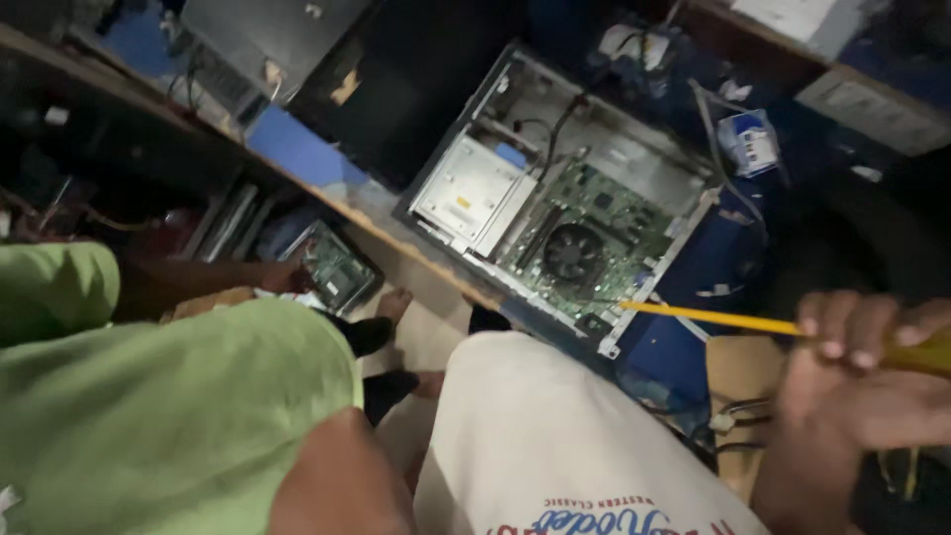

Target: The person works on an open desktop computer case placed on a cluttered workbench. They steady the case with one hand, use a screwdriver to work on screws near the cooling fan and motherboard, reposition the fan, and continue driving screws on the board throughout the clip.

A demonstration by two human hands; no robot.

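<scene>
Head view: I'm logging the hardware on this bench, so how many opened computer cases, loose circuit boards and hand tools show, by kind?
Opened computer case: 1
Loose circuit board, below the bench edge: 1
Yellow-shafted tool, held in the right hand: 1
Total: 3

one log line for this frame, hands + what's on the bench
right hand: grips yellow tool, tip at open computer case edge | left hand: not in view | case: lid off, fan and green board exposed | bench: loose circuit board
</scene>
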